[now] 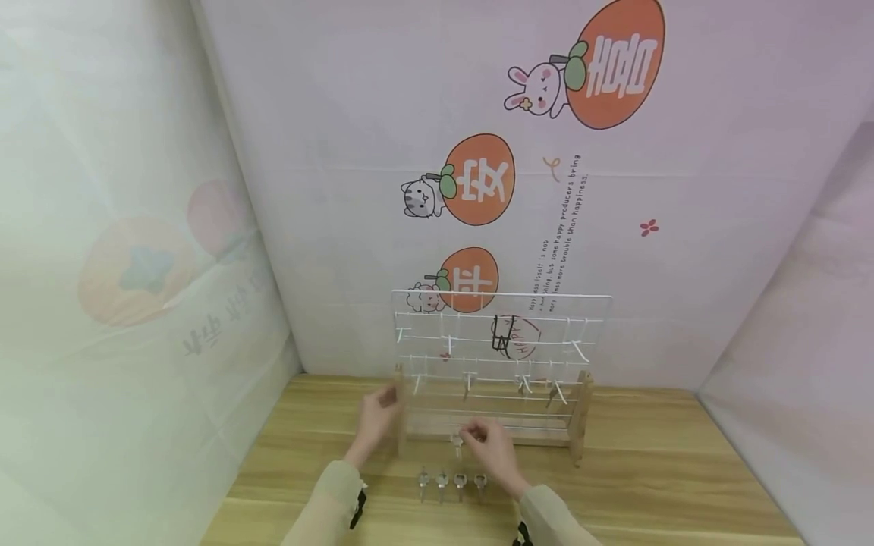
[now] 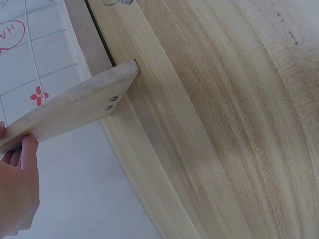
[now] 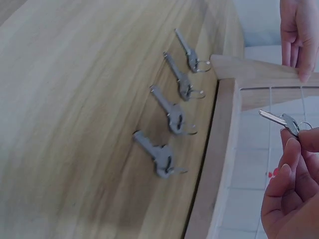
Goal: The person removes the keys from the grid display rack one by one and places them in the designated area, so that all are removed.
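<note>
Centrally, low in the head view, the right hand pinches a key near its ring; farther left, the left hand grips the wooden post of a wire rack. Steady post, light pinch and exposed ring probably aid control.

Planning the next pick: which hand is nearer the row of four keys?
Right. The right hand, pinching another key, is just beyond the four keys; the left hand grips the left wooden post, farther off.
</note>
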### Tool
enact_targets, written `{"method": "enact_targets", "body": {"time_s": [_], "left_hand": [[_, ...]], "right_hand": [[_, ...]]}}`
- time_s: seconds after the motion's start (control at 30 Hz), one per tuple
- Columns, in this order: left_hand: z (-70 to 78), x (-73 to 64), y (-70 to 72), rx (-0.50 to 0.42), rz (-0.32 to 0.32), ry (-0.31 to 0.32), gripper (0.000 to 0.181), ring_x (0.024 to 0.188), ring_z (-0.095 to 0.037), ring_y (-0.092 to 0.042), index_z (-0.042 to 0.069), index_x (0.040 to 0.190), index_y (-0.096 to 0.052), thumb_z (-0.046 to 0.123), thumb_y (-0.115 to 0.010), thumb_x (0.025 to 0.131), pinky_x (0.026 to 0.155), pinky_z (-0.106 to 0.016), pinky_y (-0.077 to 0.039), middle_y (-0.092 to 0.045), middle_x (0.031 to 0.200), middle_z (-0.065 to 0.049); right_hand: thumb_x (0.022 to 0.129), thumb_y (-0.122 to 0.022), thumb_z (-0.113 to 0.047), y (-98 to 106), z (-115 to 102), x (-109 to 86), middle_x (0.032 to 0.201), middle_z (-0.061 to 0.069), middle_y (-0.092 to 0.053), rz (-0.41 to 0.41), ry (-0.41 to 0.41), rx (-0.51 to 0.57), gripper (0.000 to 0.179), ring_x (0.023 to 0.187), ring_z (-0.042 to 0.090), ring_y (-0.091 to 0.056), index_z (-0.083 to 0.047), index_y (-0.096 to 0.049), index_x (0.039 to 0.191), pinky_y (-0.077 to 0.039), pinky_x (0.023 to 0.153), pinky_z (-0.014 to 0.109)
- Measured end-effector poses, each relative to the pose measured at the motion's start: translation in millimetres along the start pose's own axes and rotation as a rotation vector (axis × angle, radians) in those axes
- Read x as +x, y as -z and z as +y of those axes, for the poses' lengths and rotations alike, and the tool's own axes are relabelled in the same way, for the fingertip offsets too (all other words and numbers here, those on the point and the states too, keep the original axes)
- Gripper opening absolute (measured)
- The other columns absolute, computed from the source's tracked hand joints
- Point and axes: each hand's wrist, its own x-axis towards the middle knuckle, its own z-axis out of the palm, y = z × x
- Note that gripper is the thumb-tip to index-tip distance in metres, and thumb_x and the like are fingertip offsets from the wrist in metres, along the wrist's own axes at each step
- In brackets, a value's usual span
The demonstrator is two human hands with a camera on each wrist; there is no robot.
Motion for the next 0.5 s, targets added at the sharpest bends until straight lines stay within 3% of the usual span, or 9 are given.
{"method": "enact_targets", "body": {"time_s": [0.27, 0.5], "left_hand": [[-0.3, 1.1, 0.4, 0.006, -0.005, -0.007, 0.041, 0.116, -0.044, -0.064, -0.010, 0.126, -0.059, 0.010, -0.068, 0.091, 0.101, -0.052, -0.055, -0.064, 0.125, -0.031], [-0.8, 0.4, 1.0, 0.001, -0.009, -0.020, 0.041, 0.115, -0.043, -0.065, -0.010, 0.125, -0.060, 0.010, -0.068, 0.091, 0.099, -0.050, -0.056, -0.065, 0.125, -0.030]], "right_hand": [[0.086, -0.072, -0.008, 6.5, 22.4, -9.3, 0.073, 0.005, -0.069, 0.057, 0.013, -0.045, 0.007, 0.058, 0.000, -0.050, -0.001, -0.071, 0.084, -0.044, 0.051, 0.013], [0.084, -0.073, -0.008, 8.8, 41.5, -15.3, 0.075, 0.003, -0.069, 0.078, -0.042, -0.083, 0.005, 0.061, 0.000, -0.052, -0.004, -0.071, 0.084, -0.045, 0.052, 0.013]]}}
